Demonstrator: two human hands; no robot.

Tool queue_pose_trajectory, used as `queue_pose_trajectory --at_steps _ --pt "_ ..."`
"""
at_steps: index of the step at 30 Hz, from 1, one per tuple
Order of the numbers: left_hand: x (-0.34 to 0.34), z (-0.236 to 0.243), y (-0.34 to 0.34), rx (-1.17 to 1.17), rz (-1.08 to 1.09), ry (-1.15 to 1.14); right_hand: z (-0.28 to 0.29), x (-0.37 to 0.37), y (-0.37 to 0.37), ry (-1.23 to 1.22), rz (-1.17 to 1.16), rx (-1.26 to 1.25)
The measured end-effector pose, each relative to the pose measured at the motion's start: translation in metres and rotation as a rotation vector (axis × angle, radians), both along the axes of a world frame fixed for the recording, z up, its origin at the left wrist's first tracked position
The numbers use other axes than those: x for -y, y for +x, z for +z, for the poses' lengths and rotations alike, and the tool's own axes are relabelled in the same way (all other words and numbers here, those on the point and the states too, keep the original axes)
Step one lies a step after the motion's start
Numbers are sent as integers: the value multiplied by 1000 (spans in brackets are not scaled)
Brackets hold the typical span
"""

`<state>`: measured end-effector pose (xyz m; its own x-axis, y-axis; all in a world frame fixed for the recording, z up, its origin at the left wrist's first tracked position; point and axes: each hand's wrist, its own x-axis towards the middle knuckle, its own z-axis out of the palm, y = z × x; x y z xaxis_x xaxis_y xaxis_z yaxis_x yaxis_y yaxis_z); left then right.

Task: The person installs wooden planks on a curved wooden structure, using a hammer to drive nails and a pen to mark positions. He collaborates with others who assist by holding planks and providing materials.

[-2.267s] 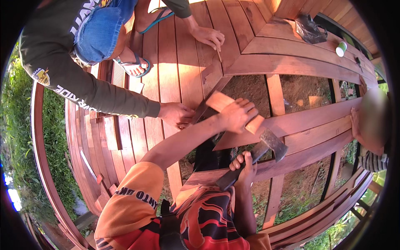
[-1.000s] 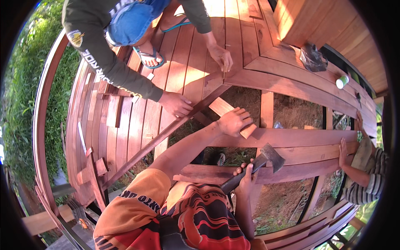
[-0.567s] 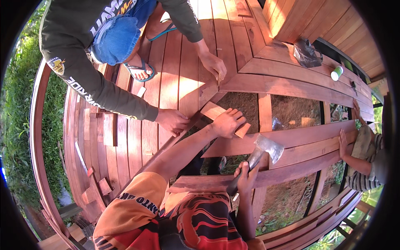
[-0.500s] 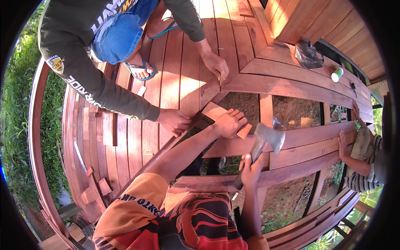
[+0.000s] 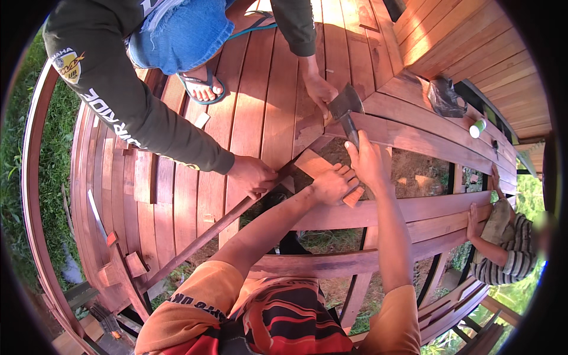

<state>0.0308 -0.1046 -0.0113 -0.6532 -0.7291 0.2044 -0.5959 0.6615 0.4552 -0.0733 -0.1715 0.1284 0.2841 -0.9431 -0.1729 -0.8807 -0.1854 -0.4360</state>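
My left hand [image 5: 335, 183] is closed on a short wooden block [image 5: 313, 163] set across the gap at the deck's edge. In my right hand [image 5: 369, 158] is the dark handle of a hatchet [image 5: 345, 103], its broad metal head pointing away from me. That head shows beside a co-worker's hand [image 5: 320, 90], whose fingers pinch something small at the plank corner; I cannot tell whether the head touches anything. The co-worker's other hand [image 5: 253, 175] rests on a long narrow wooden strip [image 5: 222, 218] along the deck edge.
Loose planks [image 5: 340, 214] span the open framing, with soil and grass below. Another person's hand [image 5: 474, 221] presses them at the right. A black plastic bag [image 5: 445, 98] and a white-and-green container [image 5: 477, 128] sit on the far boards. Offcuts [image 5: 145, 176] lie at left.
My right hand has swung the hatchet forward, from above the loose planks to the plank corner. My left hand stays on the block. The whole view has shifted slightly.
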Motion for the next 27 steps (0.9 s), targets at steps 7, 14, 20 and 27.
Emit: queue_pose_trajectory --at_steps 7,14,20,27 --pt "-3 -2 3 25 31 -42 -9 -8 0 -200 -18 133" --pt "-1 3 -1 52 5 71 -15 -2 -6 -165 -21 190" --pt "-6 -2 0 33 11 7 -8 5 -1 13 -14 156" --pt "-1 11 6 85 -41 -62 -18 -18 -5 180 -196 415"
